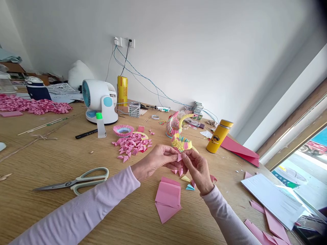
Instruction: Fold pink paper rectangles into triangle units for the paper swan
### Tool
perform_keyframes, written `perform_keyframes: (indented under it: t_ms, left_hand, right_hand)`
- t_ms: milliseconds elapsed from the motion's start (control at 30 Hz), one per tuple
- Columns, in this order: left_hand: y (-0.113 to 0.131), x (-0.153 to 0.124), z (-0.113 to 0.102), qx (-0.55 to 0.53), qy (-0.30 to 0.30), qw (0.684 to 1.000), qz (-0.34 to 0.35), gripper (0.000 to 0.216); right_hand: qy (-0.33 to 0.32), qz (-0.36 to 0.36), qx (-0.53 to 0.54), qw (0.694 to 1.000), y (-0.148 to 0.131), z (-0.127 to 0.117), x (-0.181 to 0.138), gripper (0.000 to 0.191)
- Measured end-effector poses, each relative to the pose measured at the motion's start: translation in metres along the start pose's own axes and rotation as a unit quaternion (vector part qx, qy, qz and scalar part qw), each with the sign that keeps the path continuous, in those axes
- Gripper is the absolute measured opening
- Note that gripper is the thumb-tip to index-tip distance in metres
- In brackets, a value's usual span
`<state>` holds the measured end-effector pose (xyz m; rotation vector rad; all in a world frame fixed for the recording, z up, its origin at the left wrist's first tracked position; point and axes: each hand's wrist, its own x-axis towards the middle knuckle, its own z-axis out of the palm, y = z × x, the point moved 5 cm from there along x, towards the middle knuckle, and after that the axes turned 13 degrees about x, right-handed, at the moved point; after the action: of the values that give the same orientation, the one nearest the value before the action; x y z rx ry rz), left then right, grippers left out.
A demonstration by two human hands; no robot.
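My left hand [163, 157] and my right hand [196, 168] meet above the table, both pinching one small piece of folded pink paper [179, 157] between thumbs and fingers. Below them lies a stack of pink paper sheets [168, 197], beside a small blue folded piece [190, 187] and a cream one [185, 178]. Just behind my hands stands a yellow ring of folded paper [181, 143], partly covered by my fingers. To the left is a heap of pink folded pieces [134, 144], with a pink and blue paper bowl [123, 130] behind it.
Scissors [76, 180] lie near my left forearm. A glue bottle [101, 126] and a white fan [100, 100] stand at back left. A yellow flask [219, 136] is at right, near a red folder [241, 149]. White papers [272, 199] and pink strips lie right.
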<state>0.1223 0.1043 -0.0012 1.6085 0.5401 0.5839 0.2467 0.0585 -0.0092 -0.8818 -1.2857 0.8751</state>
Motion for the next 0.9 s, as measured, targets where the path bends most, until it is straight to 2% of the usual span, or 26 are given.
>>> perform_keyframes:
  t_ms: [100,333,600,900]
  left_hand:
    - [0.004,-0.001,-0.003,0.009,0.012,1.000,-0.010,0.033]
    - [0.011,-0.002,-0.002,0.057,-0.040,0.997,0.018,0.034]
    - [0.001,0.008,-0.010,0.158,0.027,0.984,0.073,0.032]
    - [0.012,0.001,-0.011,0.216,0.048,0.969,0.106,0.023]
  right_hand:
    - [-0.002,0.002,-0.011,1.000,0.002,-0.001,0.001,0.029]
    - [0.051,-0.027,0.007,0.998,0.000,-0.002,0.002,0.032]
    - [0.053,-0.051,-0.016,0.997,0.001,-0.003,-0.001,0.027]
    - [0.027,-0.064,-0.088,0.994,0.001,-0.004,-0.002,0.022]
